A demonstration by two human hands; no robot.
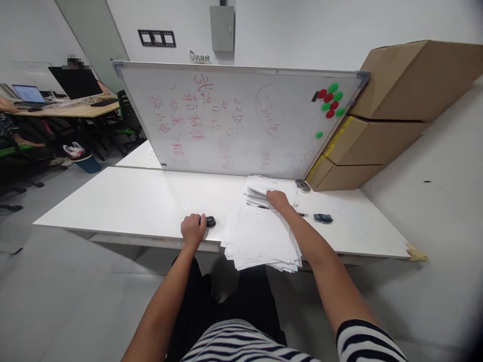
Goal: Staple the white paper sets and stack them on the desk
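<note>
My left hand (193,231) is closed around a small black stapler (210,221) near the table's front edge; most of it is hidden under the fingers. At the back pile of printed papers (260,185), my right hand (278,200) grips sheets at the pile's right part, and some sheets there are lifted. A larger, uneven stack of white paper (262,239) lies closer to me, partly hanging over the front edge, beneath my right forearm. A dark pen-like item (303,215) shows just right of that forearm.
A whiteboard (211,120) with red writing stands along the table's (151,196) back. Cardboard boxes (411,85) are stacked at right. A mouse (302,186) and a dark blue item (323,218) lie on the right side. A person sits behind a monitor (75,83) at far left.
</note>
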